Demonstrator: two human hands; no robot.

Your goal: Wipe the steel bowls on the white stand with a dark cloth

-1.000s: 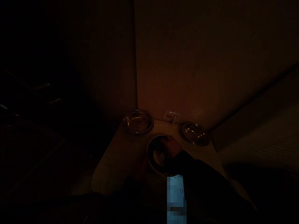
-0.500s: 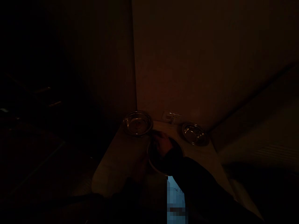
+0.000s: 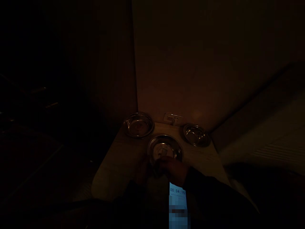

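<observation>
The scene is very dark. Three round steel plates sit on a small light table (image 3: 119, 165) in a wall corner: one at the back left (image 3: 138, 124), one at the back right (image 3: 196, 135) and one in the middle (image 3: 164, 149). My right hand (image 3: 172, 168), in a dark sleeve, lies at the middle plate's near rim. Its fingers are curled over a small dark thing that I cannot make out. A dim shape to its left may be my left hand (image 3: 143, 171); its fingers do not show.
A lit phone screen (image 3: 177, 203) showing a timer glows at the table's near edge, under my right forearm. A wall socket (image 3: 172, 118) sits behind the plates. Walls close in the table at the back and left. The surroundings are too dark to read.
My right hand has drawn back from inside and over the middle plate to its near rim, so the plate's centre now shows. The other two plates have not moved.
</observation>
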